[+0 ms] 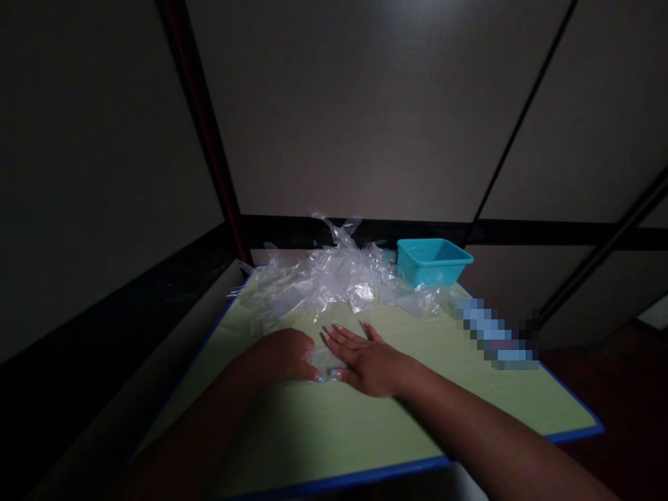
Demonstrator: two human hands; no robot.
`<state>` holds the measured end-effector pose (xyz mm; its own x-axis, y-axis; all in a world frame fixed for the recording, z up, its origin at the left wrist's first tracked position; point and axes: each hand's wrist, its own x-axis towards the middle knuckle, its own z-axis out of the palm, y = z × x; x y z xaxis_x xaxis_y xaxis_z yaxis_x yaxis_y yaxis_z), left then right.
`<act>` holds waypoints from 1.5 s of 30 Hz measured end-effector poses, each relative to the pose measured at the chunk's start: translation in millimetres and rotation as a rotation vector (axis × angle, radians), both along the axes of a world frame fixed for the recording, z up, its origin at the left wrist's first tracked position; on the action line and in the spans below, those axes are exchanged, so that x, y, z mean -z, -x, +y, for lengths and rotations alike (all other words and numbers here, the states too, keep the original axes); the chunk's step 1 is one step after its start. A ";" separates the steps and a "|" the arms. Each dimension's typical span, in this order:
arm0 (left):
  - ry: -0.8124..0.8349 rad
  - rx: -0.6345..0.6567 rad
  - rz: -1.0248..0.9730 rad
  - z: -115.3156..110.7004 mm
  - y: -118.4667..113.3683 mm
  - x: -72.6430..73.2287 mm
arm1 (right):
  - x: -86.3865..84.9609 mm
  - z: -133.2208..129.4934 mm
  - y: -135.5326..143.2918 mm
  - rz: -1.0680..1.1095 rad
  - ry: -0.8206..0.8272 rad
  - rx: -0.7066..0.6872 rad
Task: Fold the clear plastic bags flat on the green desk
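A small clear plastic bag (326,362) lies flat on the pale green table (334,431), between my hands. My right hand (368,358) rests over the bag's right side, palm down with its fingers spread. At the bag's left side is my left hand (287,355), its fingers curled and its thumb stretched toward the bag; what the curled fingers hold, if anything, is hidden. The two thumb tips are close together, with a small gap between them.
Behind my hands is a loose heap of crumpled clear plastic bags (339,271). A turquoise plastic basin (434,263) stands at the back right. A blurred-out bluish item (493,334) lies near the right edge. Panelled walls stand behind and to the left.
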<state>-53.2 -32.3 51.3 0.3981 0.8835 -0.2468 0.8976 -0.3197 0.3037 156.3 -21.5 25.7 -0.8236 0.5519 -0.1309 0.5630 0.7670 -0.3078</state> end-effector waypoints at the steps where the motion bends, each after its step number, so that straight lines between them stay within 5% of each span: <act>1: -0.009 -0.003 0.032 -0.5 -0.7 -0.8 | -0.8 0.4 -0.8 -0.010 0.006 0.007; 14: -0.056 -0.005 0.090 -1.5 -0.4 1.9 | -18.0 8.1 -18.7 -0.157 0.161 0.055; 25: -0.102 -0.067 0.180 -3.0 -7.1 -0.6 | -11.1 19.5 -25.3 -0.183 0.137 0.146; 34: -0.551 -0.019 0.120 2.3 -28.7 9.2 | -7.7 20.9 -24.3 -0.141 0.117 0.140; 39: -0.451 0.073 0.134 2.4 -40.2 19.3 | -4.7 22.2 -21.0 -0.114 0.117 0.152; 45: -0.407 0.034 0.167 0.7 -47.5 23.2 | -8.7 19.1 -18.3 -0.110 0.128 0.174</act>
<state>-5.7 -31.6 28.1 0.4127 0.9092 0.0557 0.9106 -0.4133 -0.0012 174.7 -2.4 34.5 -0.6946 0.6573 -0.2923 0.7185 0.6145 -0.3259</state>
